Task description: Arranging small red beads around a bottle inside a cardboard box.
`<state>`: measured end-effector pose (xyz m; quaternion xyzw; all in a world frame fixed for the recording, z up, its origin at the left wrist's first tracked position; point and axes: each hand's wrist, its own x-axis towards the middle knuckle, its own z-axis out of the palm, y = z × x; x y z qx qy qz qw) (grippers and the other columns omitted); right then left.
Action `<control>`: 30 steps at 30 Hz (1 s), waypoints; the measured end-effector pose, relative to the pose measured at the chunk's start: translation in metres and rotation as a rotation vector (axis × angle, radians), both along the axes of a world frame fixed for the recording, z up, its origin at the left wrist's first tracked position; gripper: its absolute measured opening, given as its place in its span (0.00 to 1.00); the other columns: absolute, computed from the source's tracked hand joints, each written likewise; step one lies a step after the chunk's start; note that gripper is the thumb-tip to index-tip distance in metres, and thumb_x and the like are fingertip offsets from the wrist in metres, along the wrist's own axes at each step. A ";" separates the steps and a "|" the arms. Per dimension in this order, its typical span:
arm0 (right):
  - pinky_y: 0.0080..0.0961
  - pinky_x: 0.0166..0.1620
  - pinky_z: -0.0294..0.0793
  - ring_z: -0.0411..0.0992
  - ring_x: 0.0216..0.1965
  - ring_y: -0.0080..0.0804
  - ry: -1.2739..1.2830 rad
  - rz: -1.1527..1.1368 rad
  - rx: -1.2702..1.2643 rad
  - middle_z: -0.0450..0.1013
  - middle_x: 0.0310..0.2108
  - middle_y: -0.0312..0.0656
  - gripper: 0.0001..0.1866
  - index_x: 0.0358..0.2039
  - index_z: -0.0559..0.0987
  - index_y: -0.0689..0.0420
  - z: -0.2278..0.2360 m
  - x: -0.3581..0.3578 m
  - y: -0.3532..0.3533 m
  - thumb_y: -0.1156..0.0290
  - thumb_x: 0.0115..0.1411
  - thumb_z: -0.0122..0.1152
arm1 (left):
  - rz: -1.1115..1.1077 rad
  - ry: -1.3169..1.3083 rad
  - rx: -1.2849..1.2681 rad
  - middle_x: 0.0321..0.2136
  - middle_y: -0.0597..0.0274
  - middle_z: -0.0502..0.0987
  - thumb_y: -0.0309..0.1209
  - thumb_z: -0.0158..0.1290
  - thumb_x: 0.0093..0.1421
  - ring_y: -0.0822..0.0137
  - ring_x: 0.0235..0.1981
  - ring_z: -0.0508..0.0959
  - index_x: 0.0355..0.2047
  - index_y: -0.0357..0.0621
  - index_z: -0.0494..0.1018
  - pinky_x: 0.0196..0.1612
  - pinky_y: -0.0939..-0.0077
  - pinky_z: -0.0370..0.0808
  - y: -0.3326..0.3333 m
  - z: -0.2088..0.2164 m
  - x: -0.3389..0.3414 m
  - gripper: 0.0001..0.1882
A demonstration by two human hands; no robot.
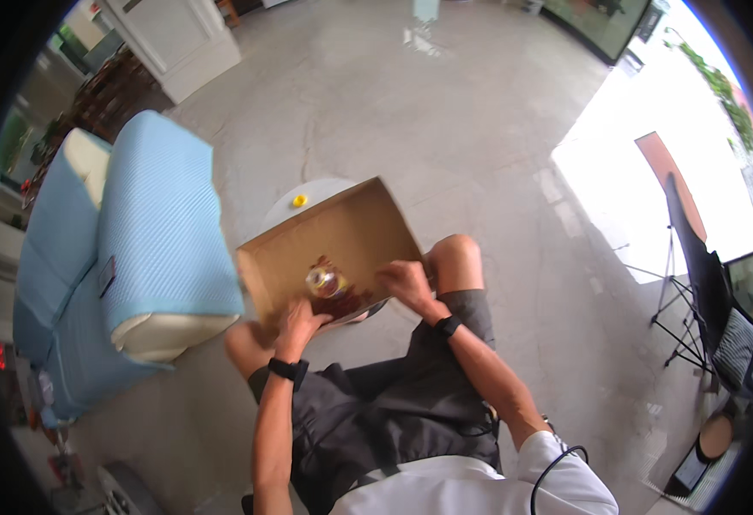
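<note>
A shallow open cardboard box (pixel 351 223) rests tilted across my knees. Inside it, toward the near side, lies a clear bottle (pixel 325 281) with its round mouth showing. Small dark red pieces (pixel 351 302) are scattered around the bottle. My left hand (pixel 297 328), slightly smeared by motion, is closed over the box's near left edge, thumb toward the inside. At the near right corner my right hand (pixel 406 285) curls over the edge with its fingers inside the box. Their fingertips are partly hidden. Beyond the box, a yellow cap (pixel 300 201) lies on a white round stool top (pixel 329 186).
Close on the left stands a light blue padded sofa (pixel 162 223) with a dark phone-like object (pixel 108 273) on it. A black folding chair (pixel 694 257) is at the right. Grey glossy floor (pixel 411 112) stretches ahead to a white door panel (pixel 175 43).
</note>
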<state>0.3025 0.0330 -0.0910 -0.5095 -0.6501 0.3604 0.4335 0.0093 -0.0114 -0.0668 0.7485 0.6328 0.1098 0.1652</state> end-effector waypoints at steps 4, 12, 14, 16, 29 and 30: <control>0.35 0.43 0.82 0.82 0.37 0.45 -0.023 0.035 -0.003 0.82 0.35 0.51 0.09 0.39 0.87 0.61 -0.008 -0.006 0.001 0.78 0.58 0.65 | 0.035 0.132 -0.114 0.38 0.34 0.80 0.56 0.69 0.52 0.35 0.42 0.79 0.36 0.31 0.80 0.46 0.48 0.77 0.008 -0.016 -0.002 0.34; 0.41 0.39 0.80 0.80 0.35 0.54 -0.051 0.085 0.082 0.80 0.33 0.53 0.10 0.37 0.86 0.62 -0.006 -0.007 -0.001 0.74 0.54 0.66 | 0.162 -0.144 -0.389 0.50 0.34 0.78 0.46 0.72 0.49 0.37 0.54 0.77 0.53 0.36 0.76 0.55 0.50 0.75 0.017 -0.021 0.006 0.36; 0.42 0.39 0.79 0.79 0.35 0.55 -0.063 0.080 0.074 0.80 0.33 0.53 0.10 0.36 0.85 0.63 -0.007 -0.005 -0.001 0.72 0.55 0.66 | 0.127 -0.197 -0.313 0.51 0.34 0.77 0.40 0.72 0.49 0.38 0.55 0.76 0.54 0.35 0.75 0.55 0.51 0.74 0.020 -0.032 0.013 0.35; 0.43 0.39 0.79 0.79 0.36 0.55 -0.046 0.073 0.074 0.80 0.33 0.54 0.10 0.36 0.85 0.63 -0.005 -0.004 -0.001 0.72 0.56 0.66 | 0.123 -0.204 -0.282 0.51 0.34 0.77 0.36 0.71 0.49 0.38 0.56 0.76 0.54 0.34 0.75 0.55 0.51 0.74 0.026 -0.033 0.017 0.33; 0.41 0.41 0.80 0.80 0.37 0.53 -0.042 0.087 0.088 0.81 0.34 0.51 0.11 0.36 0.85 0.63 -0.002 -0.006 -0.005 0.75 0.52 0.66 | 0.322 -0.424 -0.256 0.30 0.44 0.80 0.19 0.56 0.57 0.56 0.23 0.82 0.43 0.31 0.75 0.30 0.61 0.76 0.016 -0.030 -0.005 0.13; 0.40 0.41 0.80 0.81 0.36 0.51 -0.006 0.090 0.111 0.82 0.34 0.51 0.10 0.36 0.86 0.62 -0.002 -0.007 -0.005 0.76 0.52 0.66 | 0.366 -0.494 -0.215 0.26 0.49 0.81 0.20 0.56 0.58 0.62 0.19 0.80 0.40 0.31 0.76 0.26 0.65 0.75 0.012 -0.024 -0.009 0.09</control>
